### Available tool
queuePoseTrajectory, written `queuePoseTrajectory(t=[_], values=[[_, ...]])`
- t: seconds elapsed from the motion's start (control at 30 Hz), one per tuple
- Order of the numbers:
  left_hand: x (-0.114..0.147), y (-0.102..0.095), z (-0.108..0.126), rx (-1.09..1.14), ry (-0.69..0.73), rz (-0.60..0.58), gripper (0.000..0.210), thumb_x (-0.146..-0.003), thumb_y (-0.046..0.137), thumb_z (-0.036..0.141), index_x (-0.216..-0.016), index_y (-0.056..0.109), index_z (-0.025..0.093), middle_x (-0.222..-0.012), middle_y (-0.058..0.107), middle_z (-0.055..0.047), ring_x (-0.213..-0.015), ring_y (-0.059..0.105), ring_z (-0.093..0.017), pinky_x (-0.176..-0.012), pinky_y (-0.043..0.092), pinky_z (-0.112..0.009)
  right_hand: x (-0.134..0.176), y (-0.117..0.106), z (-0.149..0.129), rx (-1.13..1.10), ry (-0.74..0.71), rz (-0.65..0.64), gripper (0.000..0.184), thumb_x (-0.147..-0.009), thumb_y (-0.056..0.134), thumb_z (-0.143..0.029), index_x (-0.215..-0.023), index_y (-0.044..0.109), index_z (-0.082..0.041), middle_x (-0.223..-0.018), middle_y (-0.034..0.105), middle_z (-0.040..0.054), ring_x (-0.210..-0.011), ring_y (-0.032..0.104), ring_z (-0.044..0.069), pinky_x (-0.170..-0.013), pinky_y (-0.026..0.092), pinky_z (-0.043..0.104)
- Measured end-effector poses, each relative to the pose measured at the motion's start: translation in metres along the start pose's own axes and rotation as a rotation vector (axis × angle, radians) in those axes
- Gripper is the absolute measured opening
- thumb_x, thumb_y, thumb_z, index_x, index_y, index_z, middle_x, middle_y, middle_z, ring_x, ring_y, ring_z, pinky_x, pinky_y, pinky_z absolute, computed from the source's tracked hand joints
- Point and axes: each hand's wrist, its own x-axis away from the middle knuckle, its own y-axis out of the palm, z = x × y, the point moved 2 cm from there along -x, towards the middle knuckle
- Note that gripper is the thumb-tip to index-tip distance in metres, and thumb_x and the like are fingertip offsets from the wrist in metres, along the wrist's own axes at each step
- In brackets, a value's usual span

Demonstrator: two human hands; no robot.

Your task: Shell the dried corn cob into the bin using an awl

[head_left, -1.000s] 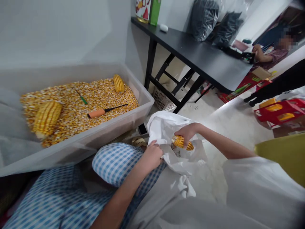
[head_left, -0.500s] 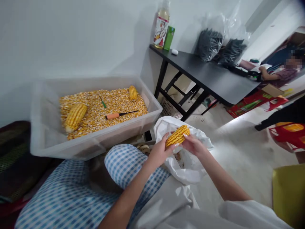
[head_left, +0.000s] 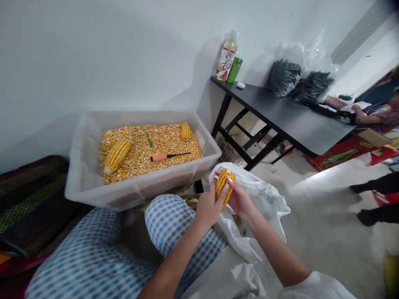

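Pale white walls (head_left: 134, 50) rise behind a black rectangular desk (head_left: 280, 110) with dark metal legs. At the desk's left end stand a clear bottle of pale liquid with a red-and-white label (head_left: 225, 62) and a slim green carton (head_left: 235, 69), with a small white rounded object (head_left: 240, 85) just beside them. Clear plastic bags with dark contents (head_left: 285, 77) sit along its back edge, and another person's forearm (head_left: 369, 118) shows past its right end.

Left of the desk, a translucent white plastic bin (head_left: 174, 177) holds a bed of loose yellow-and-white corn kernels (head_left: 140, 162). One large yellow ear of corn (head_left: 118, 153) lies toward the bin's left wall; a shorter yellow ear (head_left: 185, 131) rests near the back right corner. An orange-handled tool with a thin dark shaft (head_left: 159, 158) lies near the front edge, and a thin green-handled tool (head_left: 150, 142) lies farther back.

Left hand (head_left: 209, 207) and right hand (head_left: 240, 200) both have their fingers wrapped around a tilted yellow corn ear (head_left: 222, 182), at the left rim of an open white sack (head_left: 264, 189). Blue-and-white checked trousers (head_left: 170, 214) cover the person's legs.
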Motion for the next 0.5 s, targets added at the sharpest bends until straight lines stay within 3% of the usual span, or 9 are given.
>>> queuePoseTrajectory(t=[0.13, 0.2, 0.27, 0.4, 0.5], values=[[0.002, -0.005, -0.008, 0.22, 0.003, 0.36, 0.04, -0.093, 0.026, 0.043, -0.119, 0.044, 0.019, -0.104, 0.061, -0.009, -0.096, 0.059, -0.02, -0.081, 0.044, -0.032, -0.005, 0.022, 0.013, -0.04, 0.039, -0.069, 0.057, -0.075, 0.063, -0.04, -0.126, 0.043, -0.029, -0.124, 0.054, 0.0022, -0.113, 0.051, 0.02, -0.098, 0.04, 0.036], [0.003, -0.014, -0.014, 0.221, 0.043, 0.555, 0.04, -0.093, 0.025, 0.04, -0.117, 0.048, 0.018, -0.12, 0.051, -0.012, -0.114, 0.048, -0.02, -0.097, 0.035, -0.036, -0.007, 0.035, 0.018, -0.015, 0.088, -0.142, 0.064, -0.074, 0.065, -0.033, -0.131, 0.036, -0.033, -0.127, 0.051, 0.0006, -0.115, 0.049, 0.019, -0.098, 0.041, 0.036], [0.002, -0.027, -0.018, 0.228, 0.079, 0.66, 0.04, -0.093, 0.026, 0.039, -0.121, 0.047, 0.019, -0.133, 0.039, -0.011, -0.126, 0.034, -0.02, -0.107, 0.023, -0.038, -0.01, 0.045, 0.02, 0.039, 0.111, -0.197, 0.066, -0.074, 0.066, -0.03, -0.131, 0.034, -0.033, -0.128, 0.049, 0.0004, -0.116, 0.048, 0.019, -0.095, 0.043, 0.034], [-0.005, -0.059, -0.03, 0.487, 0.064, 0.604, 0.046, -0.091, 0.033, 0.042, -0.133, 0.035, 0.024, -0.138, 0.037, -0.008, -0.131, 0.029, -0.018, -0.108, 0.021, -0.036, -0.02, 0.062, 0.014, 0.212, 0.086, -0.311, 0.062, -0.073, 0.067, -0.031, -0.128, 0.039, -0.031, -0.124, 0.05, 0.0018, -0.104, 0.054, 0.018, -0.076, 0.052, 0.027], [-0.011, -0.08, -0.045, 0.704, 0.007, 0.498, 0.042, -0.089, 0.039, 0.045, -0.124, 0.047, 0.024, -0.129, 0.048, -0.006, -0.122, 0.041, -0.019, -0.102, 0.032, -0.033, -0.025, 0.071, 0.012, 0.311, 0.193, -0.402, 0.066, -0.076, 0.063, -0.037, -0.133, 0.031, -0.033, -0.112, 0.055, 0.0033, -0.078, 0.06, 0.016, -0.05, 0.05, 0.023]])
